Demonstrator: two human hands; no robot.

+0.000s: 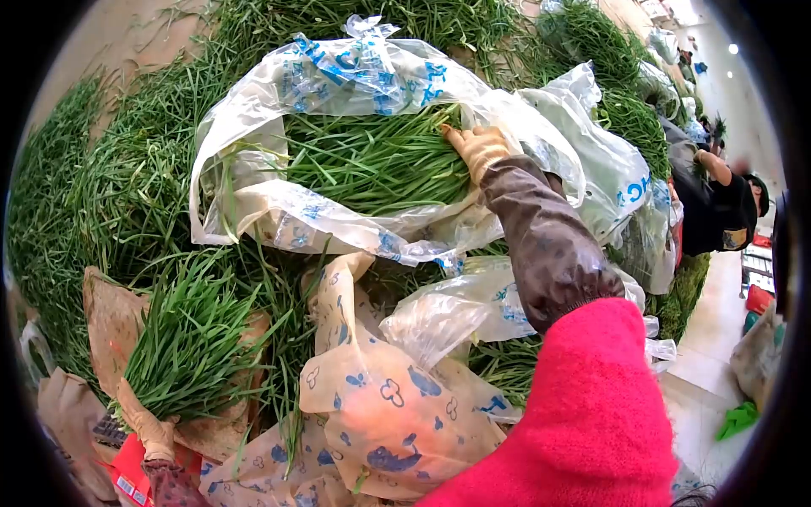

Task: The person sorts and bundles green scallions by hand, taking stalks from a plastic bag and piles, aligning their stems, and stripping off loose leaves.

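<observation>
My left hand (148, 427), in a tan glove, is closed around the base of a bunch of garlic chives (198, 342) at the lower left, leaves pointing up. Upper middle, my gloved right hand (481, 150) reaches into an open clear plastic bag (338, 76) with blue print. Its fingers curl over the stem ends of the garlic chives (372, 160) lying in the bag, one digit stretched out along them. The undersides of these fingers are hidden. A brown sleeve cover is on my right forearm.
Loose chives (135, 160) are heaped all around the bag. A patterned apron (397, 414) covers my lap, with a crumpled plastic bag (456, 308) above it. Cardboard (110, 325) lies by my left hand. At the right, another person (718, 203) is beside more bags and tiled floor (701, 338).
</observation>
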